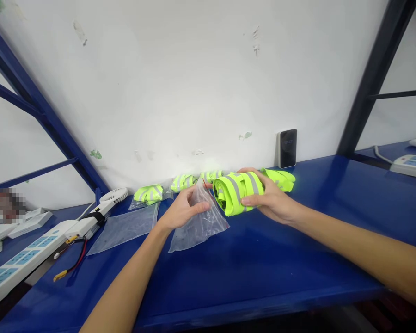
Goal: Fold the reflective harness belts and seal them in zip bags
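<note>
My left hand (185,208) grips a clear zip bag (197,231) near its mouth, thumb in front; the bag hangs down to the table. Just right of the bag's opening, my right hand (268,196) is wrapped round a rolled reflective vest (234,189), neon yellow with grey bands. The near end of the roll faces the bag. Behind my right hand lies another neon yellow vest (280,179). Along the wall are a bagged vest (149,193) and further yellow bundles (183,181). A flat clear bag (128,226) lies left of my left hand.
The blue table (263,273) meets a white wall. A phone-like device (287,148) leans there. On the left are a white power strip (31,254), a small fan (114,194) and a cable with yellow connectors (78,254). Blue frame posts (45,111) rise at the left.
</note>
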Demonstrator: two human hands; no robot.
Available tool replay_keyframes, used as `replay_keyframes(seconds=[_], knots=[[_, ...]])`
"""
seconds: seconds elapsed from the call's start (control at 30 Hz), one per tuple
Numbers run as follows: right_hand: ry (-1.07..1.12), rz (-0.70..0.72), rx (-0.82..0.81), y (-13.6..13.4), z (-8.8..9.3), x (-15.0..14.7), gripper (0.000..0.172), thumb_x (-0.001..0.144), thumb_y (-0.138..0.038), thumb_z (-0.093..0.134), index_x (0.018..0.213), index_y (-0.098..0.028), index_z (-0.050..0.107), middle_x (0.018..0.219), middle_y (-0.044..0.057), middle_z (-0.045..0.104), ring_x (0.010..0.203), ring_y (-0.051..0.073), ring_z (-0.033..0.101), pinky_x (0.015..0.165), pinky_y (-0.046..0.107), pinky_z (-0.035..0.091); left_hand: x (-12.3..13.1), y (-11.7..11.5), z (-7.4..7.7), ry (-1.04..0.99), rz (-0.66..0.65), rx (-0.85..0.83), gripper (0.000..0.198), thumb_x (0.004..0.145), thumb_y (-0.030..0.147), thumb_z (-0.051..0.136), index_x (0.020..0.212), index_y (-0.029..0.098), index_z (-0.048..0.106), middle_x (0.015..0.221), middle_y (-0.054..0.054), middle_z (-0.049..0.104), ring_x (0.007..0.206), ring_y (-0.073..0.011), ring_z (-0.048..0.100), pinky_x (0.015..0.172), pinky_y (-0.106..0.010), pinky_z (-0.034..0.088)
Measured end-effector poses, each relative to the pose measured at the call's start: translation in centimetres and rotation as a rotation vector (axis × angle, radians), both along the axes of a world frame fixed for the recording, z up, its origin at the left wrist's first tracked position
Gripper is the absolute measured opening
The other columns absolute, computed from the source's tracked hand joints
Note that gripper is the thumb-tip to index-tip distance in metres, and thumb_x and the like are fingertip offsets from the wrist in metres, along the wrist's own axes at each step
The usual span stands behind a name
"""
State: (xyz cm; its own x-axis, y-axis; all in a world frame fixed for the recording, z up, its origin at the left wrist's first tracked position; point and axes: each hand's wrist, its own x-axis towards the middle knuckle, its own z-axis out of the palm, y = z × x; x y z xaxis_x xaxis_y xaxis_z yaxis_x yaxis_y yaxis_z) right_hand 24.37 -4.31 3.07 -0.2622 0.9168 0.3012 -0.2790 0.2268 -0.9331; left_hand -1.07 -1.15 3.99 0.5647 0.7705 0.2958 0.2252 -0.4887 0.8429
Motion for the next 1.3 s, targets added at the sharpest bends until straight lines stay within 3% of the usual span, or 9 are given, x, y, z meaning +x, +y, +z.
replay_keyframes(seconds=[0.13, 0.37, 0.63, 0.77, 0.9, 1.13, 1.3], knots=[[0.070, 0.035, -0.115, -0.6, 0.1, -0.6, 0.070, 0.053, -0.018, 0.087, 0.113, -0.028, 0.052, 0.096, 0.000, 0.061, 0.084, 0.018, 0.063, 0.069, 0.030, 0.056, 0.9, -0.2, -0.4, -0.001, -0.041, 0.051, 0.073, 0.076, 0.066, 0.062, 0.133, 0.022, 0.052, 0.132, -0.012, 0.060, 0.120, -0.0303, 0.056, 0.101, -0.045, 0.045], [0.028, 0.036, -0.085, -0.8, -0.4, -1.1, 0.071, 0.053, -0.019, 0.088, 0.115, -0.027, 0.054, 0.098, 0.001, 0.061, 0.085, 0.019, 0.063, 0.070, 0.032, 0.057, 1.8, -0.2, -1.1, -0.058, -0.047, 0.077, 0.087, 0.065, 0.069, 0.070, 0.134, 0.019, 0.054, 0.133, -0.013, 0.058, 0.129, -0.0345, 0.049, 0.108, -0.048, 0.038], [-0.063, -0.042, 0.016, -0.1, -1.6, -1.0, 0.070, 0.056, -0.023, 0.089, 0.116, -0.025, 0.052, 0.098, 0.001, 0.059, 0.083, 0.018, 0.060, 0.069, 0.030, 0.054, 1.5, -0.5, -0.8, -0.091, -0.021, -0.039, 0.069, 0.069, 0.044, 0.080, 0.128, 0.018, 0.058, 0.129, -0.012, 0.062, 0.123, -0.0321, 0.055, 0.101, -0.046, 0.045], [-0.061, 0.015, 0.033, -0.3, -1.6, -0.8, 0.070, 0.056, -0.023, 0.089, 0.116, -0.027, 0.053, 0.097, 0.000, 0.060, 0.084, 0.019, 0.061, 0.070, 0.031, 0.054, 1.3, -0.3, -0.9, -0.086, 0.008, -0.023, 0.086, 0.058, 0.054, 0.083, 0.131, 0.019, 0.056, 0.134, -0.013, 0.058, 0.127, -0.0343, 0.051, 0.104, -0.049, 0.042], [-0.025, 0.116, -0.025, -1.0, -1.3, -1.2, 0.070, 0.055, -0.020, 0.088, 0.115, -0.027, 0.053, 0.099, 0.001, 0.061, 0.084, 0.019, 0.062, 0.070, 0.032, 0.054, 1.6, -0.6, -1.0, -0.111, -0.071, -0.054, 0.098, 0.048, 0.061, 0.085, 0.132, 0.018, 0.055, 0.136, -0.015, 0.055, 0.127, -0.0352, 0.050, 0.103, -0.044, 0.043], [0.093, 0.212, -0.145, -2.1, -1.1, -2.0, 0.066, 0.055, -0.016, 0.085, 0.110, -0.028, 0.051, 0.096, 0.000, 0.060, 0.081, 0.017, 0.062, 0.068, 0.030, 0.055, 2.3, -1.1, -1.2, -0.177, -0.134, -0.049, 0.105, 0.045, 0.067, 0.080, 0.135, 0.021, 0.052, 0.131, -0.014, 0.058, 0.122, -0.0343, 0.054, 0.101, -0.042, 0.044], [0.107, 0.172, -0.161, -2.2, -1.3, -2.4, 0.067, 0.057, -0.017, 0.085, 0.112, -0.030, 0.050, 0.098, -0.001, 0.059, 0.082, 0.017, 0.062, 0.066, 0.029, 0.055, 1.8, -0.7, -1.1, -0.120, -0.085, 0.019, 0.108, 0.047, 0.071, 0.076, 0.138, 0.020, 0.048, 0.136, -0.016, 0.054, 0.124, -0.0349, 0.052, 0.102, -0.043, 0.043]])
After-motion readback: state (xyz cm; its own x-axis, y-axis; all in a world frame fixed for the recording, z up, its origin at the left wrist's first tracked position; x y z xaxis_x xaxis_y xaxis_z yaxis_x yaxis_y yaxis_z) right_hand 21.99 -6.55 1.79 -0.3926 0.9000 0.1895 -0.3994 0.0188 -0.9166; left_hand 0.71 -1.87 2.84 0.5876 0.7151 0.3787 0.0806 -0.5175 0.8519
